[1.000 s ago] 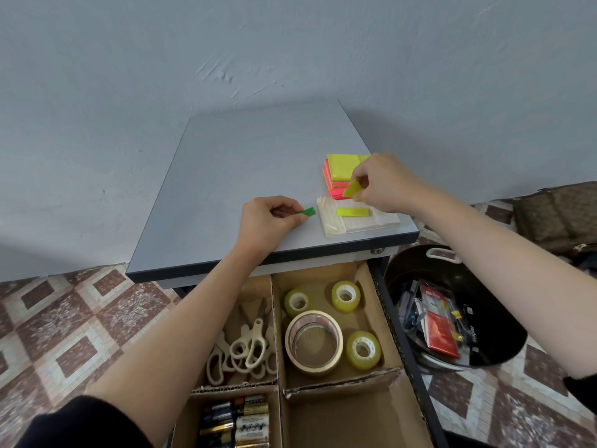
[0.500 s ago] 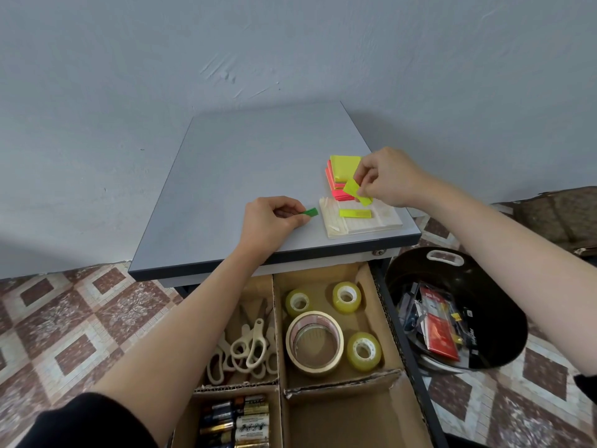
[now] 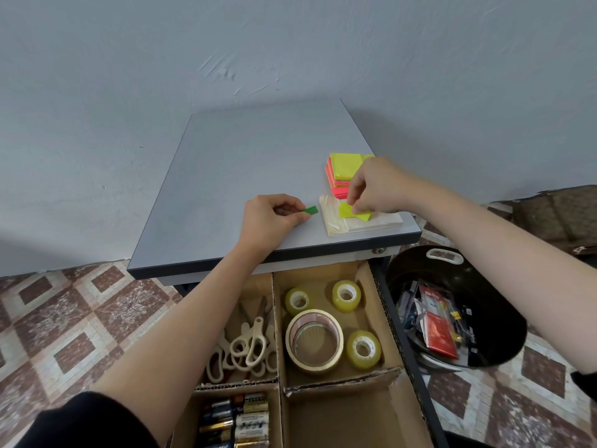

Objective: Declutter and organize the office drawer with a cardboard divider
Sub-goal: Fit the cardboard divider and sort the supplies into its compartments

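Left hand (image 3: 269, 221): pinches small green tab (image 3: 309, 210), resting on desk top (image 3: 245, 163).
Right hand (image 3: 376, 185): pinches yellow sticky note (image 3: 349, 211) over white pad (image 3: 361, 219), near right desk corner.
Note stack (image 3: 344, 168): yellow on pink, just beyond pad.
Drawer divider (image 3: 279, 331): cardboard; scissors (image 3: 247, 345) left, tape rolls (image 3: 323, 328) right, batteries (image 3: 239, 421) nearest.
Black bin (image 3: 484, 302): right of drawer.

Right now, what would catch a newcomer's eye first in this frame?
The neon yellow-and-pink note stack at the right of the desk stands out, with the right hand pinching a yellow slip over a pale pad. The left hand pinches a green strip; below, the cardboard-divided drawer holds tape rolls and scissors.
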Motion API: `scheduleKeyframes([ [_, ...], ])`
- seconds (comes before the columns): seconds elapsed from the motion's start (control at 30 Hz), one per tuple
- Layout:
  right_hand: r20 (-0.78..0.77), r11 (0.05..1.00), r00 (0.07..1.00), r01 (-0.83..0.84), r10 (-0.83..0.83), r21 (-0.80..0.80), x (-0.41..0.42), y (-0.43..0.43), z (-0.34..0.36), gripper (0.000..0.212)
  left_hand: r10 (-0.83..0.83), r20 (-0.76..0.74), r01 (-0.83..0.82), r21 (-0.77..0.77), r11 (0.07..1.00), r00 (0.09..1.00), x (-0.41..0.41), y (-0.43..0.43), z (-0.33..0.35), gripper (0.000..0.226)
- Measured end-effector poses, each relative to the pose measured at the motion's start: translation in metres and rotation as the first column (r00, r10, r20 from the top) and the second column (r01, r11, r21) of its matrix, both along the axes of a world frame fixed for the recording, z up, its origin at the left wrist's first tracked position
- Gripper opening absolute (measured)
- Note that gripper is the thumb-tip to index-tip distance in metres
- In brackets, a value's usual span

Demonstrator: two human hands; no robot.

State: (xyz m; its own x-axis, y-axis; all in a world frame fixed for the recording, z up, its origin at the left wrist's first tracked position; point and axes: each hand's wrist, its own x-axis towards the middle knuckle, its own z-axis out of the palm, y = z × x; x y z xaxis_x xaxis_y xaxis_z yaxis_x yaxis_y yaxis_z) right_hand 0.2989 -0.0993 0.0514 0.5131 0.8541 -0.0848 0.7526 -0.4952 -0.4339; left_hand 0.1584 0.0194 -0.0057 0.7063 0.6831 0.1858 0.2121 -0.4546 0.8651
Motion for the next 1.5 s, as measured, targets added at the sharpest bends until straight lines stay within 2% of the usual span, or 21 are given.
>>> scheduleKeyframes([
  [0.3,0.095,0.997,0.995,0.012,-0.005,-0.081,0.0,0.005,-0.004,0.014,0.005,-0.004,-0.005,0.007,1.0,1.0,0.0,0.002,-0.001,0.008],
  [0.5,0.164,0.992,0.987,0.024,-0.004,-0.125,0.001,0.009,-0.004,0.021,-0.003,0.001,0.003,0.008,1.0,1.0,0.0,0.001,-0.001,0.008],
  [0.77,0.226,0.999,0.974,-0.019,0.028,-0.04,-0.006,0.003,-0.005,0.024,-0.009,0.004,0.009,0.014,1.0,1.0,0.0,0.001,-0.001,0.008],
  [0.97,0.385,0.997,0.921,-0.078,0.067,0.014,-0.007,-0.005,-0.009,0.03,-0.007,-0.006,0.007,0.015,1.0,1.0,0.0,0.002,-0.001,0.009],
  [1.17,0.266,0.995,0.96,-0.1,0.093,0.014,-0.001,-0.005,-0.01,0.028,0.004,-0.009,-0.004,0.007,1.0,1.0,0.0,0.001,-0.001,0.009],
  [1.5,0.229,0.995,0.972,-0.07,0.053,0.065,-0.005,-0.007,-0.013,0.025,0.027,-0.017,-0.027,0.003,1.0,1.0,0.0,0.001,0.0,0.008],
])
